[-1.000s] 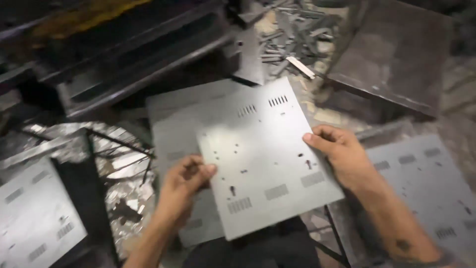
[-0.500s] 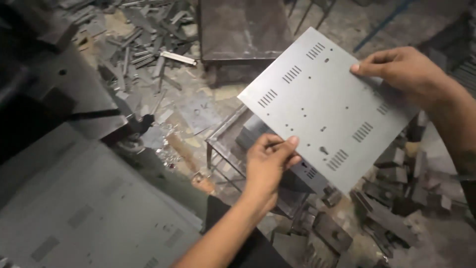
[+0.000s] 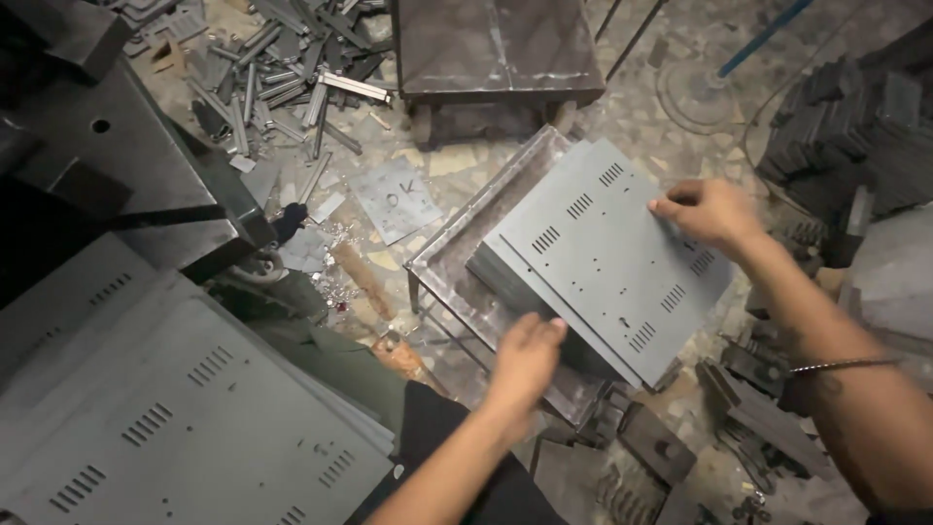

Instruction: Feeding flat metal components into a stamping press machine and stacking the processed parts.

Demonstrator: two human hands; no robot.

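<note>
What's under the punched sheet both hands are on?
A stack of like grey sheets under the top sheet, sitting in a metal tray on a frame. How many sheets, and the tray floor beneath, are covered.

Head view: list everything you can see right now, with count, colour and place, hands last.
Punched sheet: one, grey, slotted, lying on top of the stack, both hands on it.
Stack of sheets: count unclear, grey, in the tray at centre.
Tray: one, rusty metal, on a wire frame at centre.
Nearer sheets: several, grey, slotted, bottom left.
Metal strips: many, grey, scattered on the floor at top left.
Small plate: one, grey, on the floor left of the tray.
Dark table: one, top centre.
Left hand: on the sheet's near edge.
Right hand: on the sheet's far right edge.
</note>
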